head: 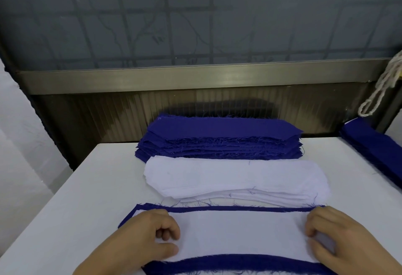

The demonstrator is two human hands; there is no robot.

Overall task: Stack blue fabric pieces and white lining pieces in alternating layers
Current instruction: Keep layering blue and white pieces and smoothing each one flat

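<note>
My left hand (150,233) sits on the left end of the white lining piece (239,233) at the near edge of the table (87,187), fingers curled under and thumb stretched along the cloth, pressing it down; I cannot tell whether it pinches the edge. My right hand (335,237) rests on the right end of the same piece, fingers loosely bent and spread over the fabric, holding nothing that I can see. That white piece lies on a blue fabric piece (217,208), whose frayed border shows along the far side and again along the near side, so the lining looks roughly centred on it. I judge this near stack to be the alternating one, with a white layer just set on top and being squared up; how many layers lie beneath I cannot tell. Just beyond it sits the pile of white lining (235,179), several pieces deep, and beyond that, against the far wall, a thick pile of blue pieces (219,142). A further blue stack (374,144) lies at the far right edge. With both supply piles this full, I judge most of the layering remains, and a blue piece comes next.
</note>
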